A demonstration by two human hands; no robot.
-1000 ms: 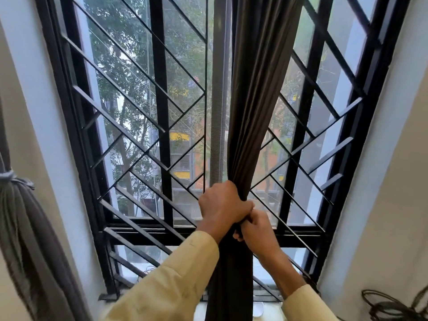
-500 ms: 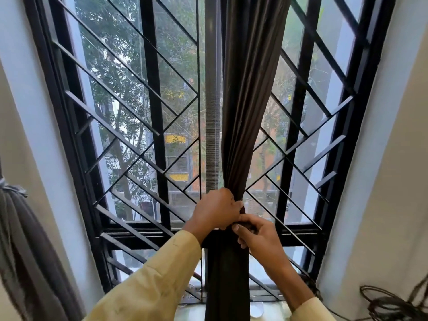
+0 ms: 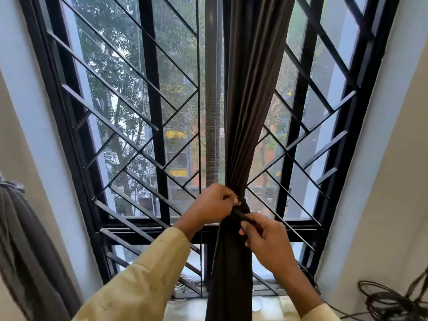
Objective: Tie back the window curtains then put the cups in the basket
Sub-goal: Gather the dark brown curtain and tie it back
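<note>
A dark brown curtain (image 3: 250,89) hangs gathered in front of the window's middle. My left hand (image 3: 213,203) pinches the gathered fabric at its narrowest point. Just below and to the right, my right hand (image 3: 264,239) grips a dark tie-back strip (image 3: 239,215) that runs from the gather toward me. A second dark curtain (image 3: 25,246) hangs at the far left, bound near its top. No cups or basket are in view.
A black metal window grille (image 3: 152,112) with diagonal bars spans the window behind the curtain. White walls (image 3: 382,181) flank it. A coil of dark cable (image 3: 389,300) lies at the lower right. A pale sill (image 3: 190,309) runs below the window.
My right hand has drawn away from the left, down and to the right, pulling the dark tie strip out from the gather. My left hand stays on the bunched curtain.
</note>
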